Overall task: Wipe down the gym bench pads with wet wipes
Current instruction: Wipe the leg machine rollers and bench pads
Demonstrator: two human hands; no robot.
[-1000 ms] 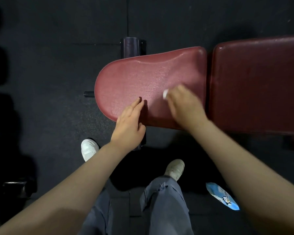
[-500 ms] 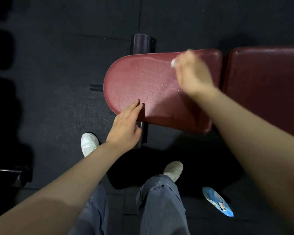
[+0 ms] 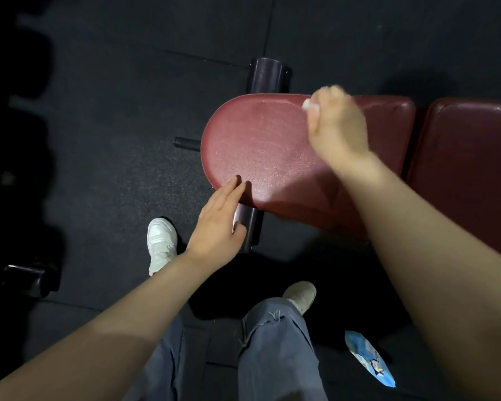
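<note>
A dark red rounded seat pad (image 3: 261, 146) lies below me, with a second red pad (image 3: 469, 157) beside it on the right. My right hand (image 3: 337, 125) presses on the far edge of the seat pad and is closed on a white wet wipe (image 3: 307, 104), only a corner of which shows past the fingers. My left hand (image 3: 217, 224) rests with flat fingertips on the near left edge of the seat pad and holds nothing. The pad's surface glistens with moisture.
A blue wet wipe packet (image 3: 369, 361) lies on the dark rubber floor at the lower right. Black bench frame tubes (image 3: 266, 75) stick out above and below the seat pad. My two white shoes (image 3: 161, 241) stand near the bench. Dark equipment (image 3: 18, 276) sits at the left.
My right hand has swept the wipe from the near middle of the seat pad up to its far edge. My left hand has kept its place on the near edge.
</note>
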